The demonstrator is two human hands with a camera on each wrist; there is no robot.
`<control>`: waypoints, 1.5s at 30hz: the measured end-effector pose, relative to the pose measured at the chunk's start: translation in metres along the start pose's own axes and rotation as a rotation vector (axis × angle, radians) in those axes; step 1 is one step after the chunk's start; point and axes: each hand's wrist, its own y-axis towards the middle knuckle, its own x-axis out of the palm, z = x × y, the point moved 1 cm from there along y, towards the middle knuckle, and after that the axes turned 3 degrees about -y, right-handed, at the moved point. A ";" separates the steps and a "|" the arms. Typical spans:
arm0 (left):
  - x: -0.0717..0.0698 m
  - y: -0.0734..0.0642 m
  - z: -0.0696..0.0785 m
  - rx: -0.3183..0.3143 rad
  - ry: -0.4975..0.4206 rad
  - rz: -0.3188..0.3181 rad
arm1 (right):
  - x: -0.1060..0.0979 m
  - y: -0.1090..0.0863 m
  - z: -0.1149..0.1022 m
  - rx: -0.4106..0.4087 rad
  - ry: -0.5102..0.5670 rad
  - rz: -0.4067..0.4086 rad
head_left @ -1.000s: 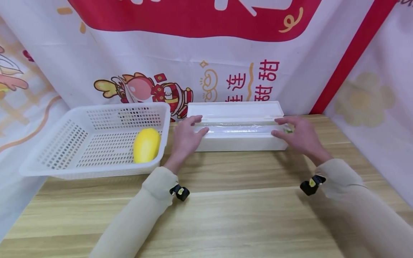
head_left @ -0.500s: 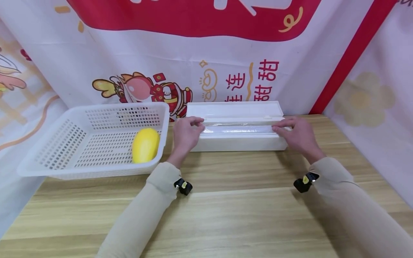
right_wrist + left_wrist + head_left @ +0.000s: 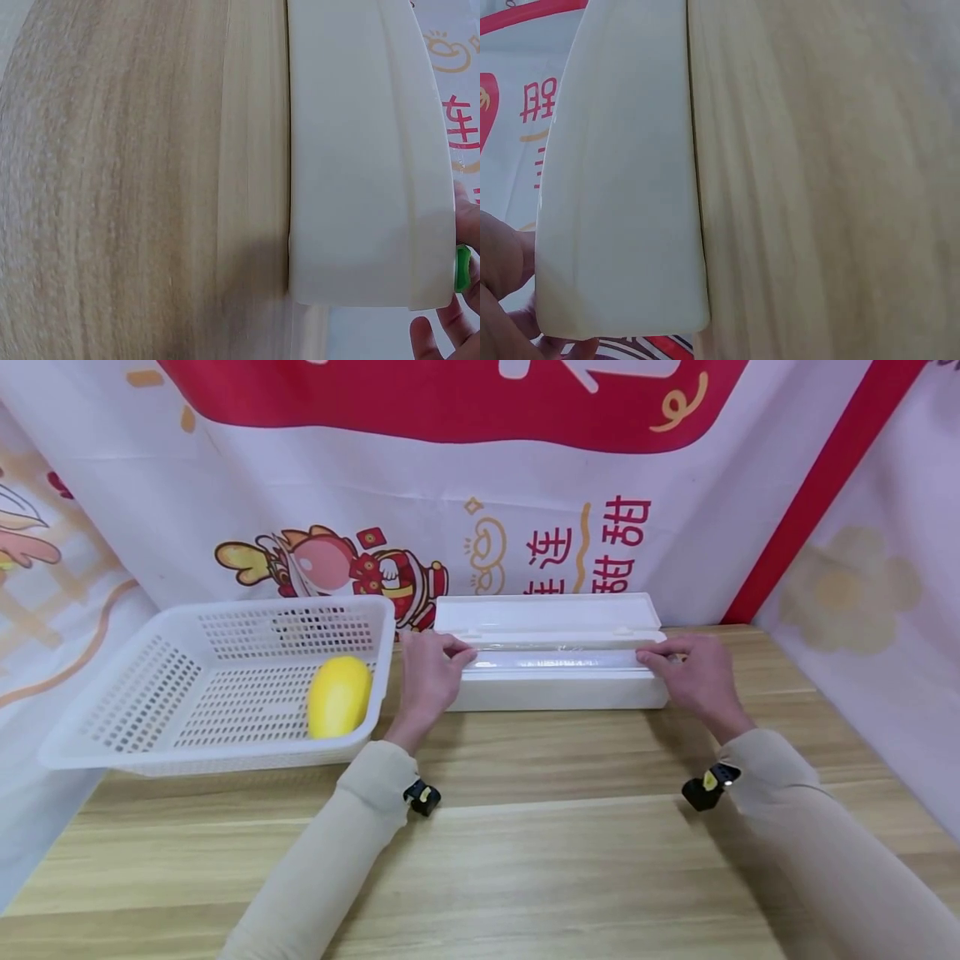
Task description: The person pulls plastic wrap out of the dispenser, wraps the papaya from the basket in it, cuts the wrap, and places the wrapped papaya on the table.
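A long white cling film box (image 3: 562, 692) stands on the table with its lid (image 3: 547, 612) tilted up behind it. Shiny clear cling film (image 3: 555, 659) stretches along its open top. My left hand (image 3: 431, 675) pinches the film at the box's left end, thumb against forefinger. At the opposite end my right hand (image 3: 699, 677) pinches it in the same way. The left wrist view shows the box front (image 3: 622, 187) with curled fingers (image 3: 499, 262) at its corner. In the right wrist view a small green piece (image 3: 463, 268) shows beside the box end, near my right fingers.
A white perforated basket (image 3: 97, 752) stands to the left of the box, close to my left hand. One yellow mango-shaped fruit (image 3: 340, 697) lies in it. Printed cloth (image 3: 540, 477) hangs behind the wooden table (image 3: 562, 868).
One second ago both hands had thumb and forefinger apart over the box ends. They have since come together on the film, and the right hand has shifted slightly left. Box and basket stay put.
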 end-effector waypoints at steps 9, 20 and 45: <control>-0.003 -0.005 -0.001 0.006 0.026 0.041 | 0.000 -0.001 0.000 0.050 0.020 -0.007; -0.009 -0.009 0.006 0.015 0.066 0.045 | -0.003 -0.004 -0.006 0.053 0.039 0.011; -0.032 -0.007 0.028 -0.035 -0.029 0.062 | -0.024 0.000 -0.023 0.156 0.064 0.016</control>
